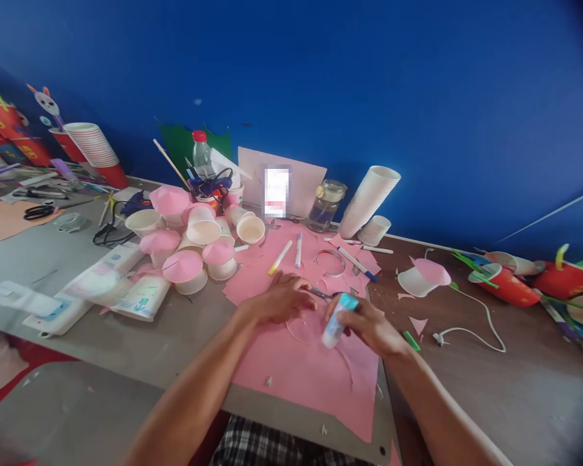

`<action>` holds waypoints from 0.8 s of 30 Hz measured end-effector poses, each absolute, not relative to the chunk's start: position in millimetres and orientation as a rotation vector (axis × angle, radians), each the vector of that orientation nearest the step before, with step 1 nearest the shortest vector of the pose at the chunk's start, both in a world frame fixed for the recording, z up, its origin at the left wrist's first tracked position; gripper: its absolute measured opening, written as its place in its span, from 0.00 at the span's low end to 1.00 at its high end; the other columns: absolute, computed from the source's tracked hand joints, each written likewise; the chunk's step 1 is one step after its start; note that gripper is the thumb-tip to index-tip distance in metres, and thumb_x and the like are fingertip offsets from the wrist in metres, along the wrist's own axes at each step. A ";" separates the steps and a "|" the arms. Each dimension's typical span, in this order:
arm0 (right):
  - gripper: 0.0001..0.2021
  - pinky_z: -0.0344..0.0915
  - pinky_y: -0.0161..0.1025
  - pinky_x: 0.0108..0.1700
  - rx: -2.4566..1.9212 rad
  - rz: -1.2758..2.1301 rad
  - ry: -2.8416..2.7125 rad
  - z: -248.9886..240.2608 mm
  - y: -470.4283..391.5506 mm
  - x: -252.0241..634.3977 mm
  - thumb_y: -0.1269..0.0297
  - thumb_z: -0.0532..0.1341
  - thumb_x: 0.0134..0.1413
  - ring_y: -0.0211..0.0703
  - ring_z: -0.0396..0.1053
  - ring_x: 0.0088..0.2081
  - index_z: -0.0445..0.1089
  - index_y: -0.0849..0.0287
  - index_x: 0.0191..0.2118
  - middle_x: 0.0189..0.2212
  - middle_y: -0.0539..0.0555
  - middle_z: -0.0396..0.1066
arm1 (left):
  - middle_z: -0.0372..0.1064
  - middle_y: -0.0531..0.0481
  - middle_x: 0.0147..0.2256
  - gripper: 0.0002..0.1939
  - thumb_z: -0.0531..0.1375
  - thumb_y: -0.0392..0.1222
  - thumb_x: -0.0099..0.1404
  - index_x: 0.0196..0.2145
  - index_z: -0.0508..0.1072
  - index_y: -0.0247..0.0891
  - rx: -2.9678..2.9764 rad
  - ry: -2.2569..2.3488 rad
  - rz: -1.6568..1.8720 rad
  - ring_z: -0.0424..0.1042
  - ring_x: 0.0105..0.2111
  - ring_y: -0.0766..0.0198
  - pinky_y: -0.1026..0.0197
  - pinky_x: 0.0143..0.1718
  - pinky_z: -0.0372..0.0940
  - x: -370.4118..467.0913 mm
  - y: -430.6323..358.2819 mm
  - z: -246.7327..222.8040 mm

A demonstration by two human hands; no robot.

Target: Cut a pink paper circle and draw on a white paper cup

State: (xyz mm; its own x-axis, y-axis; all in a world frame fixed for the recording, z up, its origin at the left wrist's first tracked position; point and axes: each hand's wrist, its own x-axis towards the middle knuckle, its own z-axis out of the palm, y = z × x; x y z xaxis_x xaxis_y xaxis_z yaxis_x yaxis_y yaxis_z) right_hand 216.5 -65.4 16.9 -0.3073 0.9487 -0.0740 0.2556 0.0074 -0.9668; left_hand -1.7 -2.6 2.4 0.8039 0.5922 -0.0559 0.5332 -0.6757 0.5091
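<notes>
My right hand (362,322) is closed round a glue stick (337,327) with a teal end at the top and a pale end pointing down. Just left of it, my left hand (284,299) rests on the pink paper (311,382), its fingers spread and bent. Below the left fingers lies a round pink piece (304,325), partly covered by the hand. Dark-handled scissors (320,293) lie between the two hands, partly hidden. A roll of clear tape (331,263) sits on pink scraps beyond them.
Paper cups with pink cone tops (182,266) crowd the left. Markers (298,251) lie behind my hands. At the back stand a glass jar (326,206) and a tall cup stack (369,200). A white cable (486,330) and a pink-topped cup (415,279) are right.
</notes>
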 end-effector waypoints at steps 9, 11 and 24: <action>0.22 0.57 0.37 0.23 -1.052 1.263 -1.147 11.2 -56.6 220.7 0.44 0.61 0.50 0.36 0.55 0.20 0.70 0.57 0.42 0.19 0.45 0.56 | 0.62 0.49 0.53 0.13 0.59 0.39 0.60 0.42 0.76 0.52 2.456 0.802 0.237 0.57 0.56 0.49 0.43 0.59 0.42 -5.4 1.1 -6.3; 0.20 0.57 0.36 0.22 -1.037 1.231 -1.165 9.8 -57.6 218.2 0.46 0.60 0.53 0.35 0.54 0.18 0.70 0.56 0.44 0.17 0.44 0.55 | 0.63 0.49 0.53 0.13 0.59 0.39 0.60 0.42 0.76 0.51 2.431 0.792 0.267 0.57 0.56 0.50 0.44 0.59 0.43 -6.8 2.9 -7.3; 0.14 0.67 0.45 0.42 -1.131 0.884 -1.189 0.1 -53.1 218.7 0.51 0.53 0.60 0.44 0.71 0.36 0.63 0.54 0.45 0.35 0.54 0.71 | 0.71 0.44 0.43 0.11 0.54 0.40 0.63 0.40 0.74 0.40 1.936 0.907 0.682 0.70 0.44 0.59 0.58 0.45 0.66 -7.1 6.8 -5.2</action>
